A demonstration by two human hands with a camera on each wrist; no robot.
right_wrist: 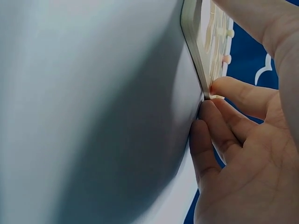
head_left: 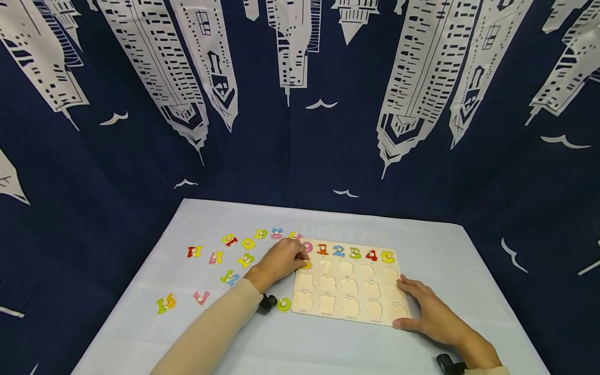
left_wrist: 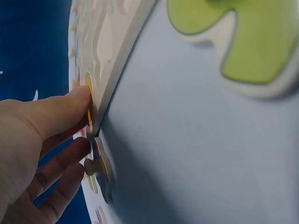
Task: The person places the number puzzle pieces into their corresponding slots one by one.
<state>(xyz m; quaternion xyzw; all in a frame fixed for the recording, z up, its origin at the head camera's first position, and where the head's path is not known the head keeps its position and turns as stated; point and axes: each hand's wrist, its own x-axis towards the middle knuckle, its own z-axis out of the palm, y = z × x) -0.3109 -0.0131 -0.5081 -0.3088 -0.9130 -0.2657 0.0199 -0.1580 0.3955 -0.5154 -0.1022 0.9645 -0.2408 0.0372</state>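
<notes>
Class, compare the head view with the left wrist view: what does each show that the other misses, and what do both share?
Head only: the right hand resting on the board's right edge, and numbers 1 to 5 seated in the top row.
Left wrist only: a close look at the thumb pressing an orange piece at the board's edge.
Both: the left hand, the board, the table.

The right hand point(right_wrist: 247, 154) is seen close up at the right of the frame, with its palm turned toward the camera. The corner of a pale wooden board point(right_wrist: 196, 51) is met by its fingertips point(right_wrist: 219, 87), with one finger laid at the board's top face and the others set against the edge below it. Cut-out recesses and small pegs are shown on the board's face. The pale blue worktop point(right_wrist: 84, 112) is spread across the left. Dark blue cloth point(right_wrist: 247, 51) is glimpsed behind the hand.
</notes>
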